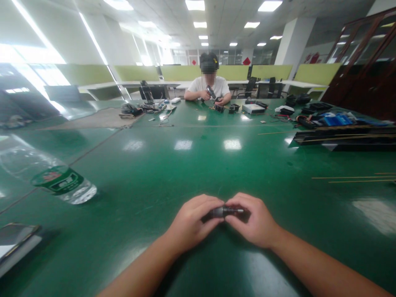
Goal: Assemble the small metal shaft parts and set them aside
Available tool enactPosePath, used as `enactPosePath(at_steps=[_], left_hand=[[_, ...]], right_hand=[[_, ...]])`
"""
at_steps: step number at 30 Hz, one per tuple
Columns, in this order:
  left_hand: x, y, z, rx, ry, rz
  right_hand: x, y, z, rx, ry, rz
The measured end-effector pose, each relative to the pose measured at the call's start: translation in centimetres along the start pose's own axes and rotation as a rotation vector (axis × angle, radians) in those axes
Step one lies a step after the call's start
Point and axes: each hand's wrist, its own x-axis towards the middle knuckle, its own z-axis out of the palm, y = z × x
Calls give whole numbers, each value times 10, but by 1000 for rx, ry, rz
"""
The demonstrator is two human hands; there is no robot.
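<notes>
A small dark, cylindrical tool with a thin metal tip (220, 212) lies crosswise between my two hands, close above the green table. Its exact kind is too blurred to make out. My left hand (193, 220) has its fingers and thumb wrapped around the grey, left-hand portion. On the other side, my right hand (258, 220) pinches it near the middle, thumb below and fingers above. The metal tip points right, into the hollow of my right palm. The fingertips of both hands almost meet.
A clear water bottle (63, 183) with a green label is at left, above a phone-like device (18, 239). Thin rods (352, 178) and black trays (349, 138) lie right. Across the table (198, 165) a person (208, 84) handles a dark device among electronic parts.
</notes>
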Motion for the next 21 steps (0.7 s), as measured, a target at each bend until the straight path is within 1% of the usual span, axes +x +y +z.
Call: enactPosePath(at_steps=[5, 9, 16, 21], left_hand=[[1, 3, 0, -1, -9, -5], [-1, 2, 3, 15, 1, -21], [-2, 1, 4, 26, 3, -34], [-2, 1, 4, 30, 5, -34]], right_hand=[[1, 0, 0, 17, -20, -11], [1, 0, 0, 19, -24, -5], [2, 2, 1, 24, -22, 45], [2, 3, 2, 27, -24, 52]])
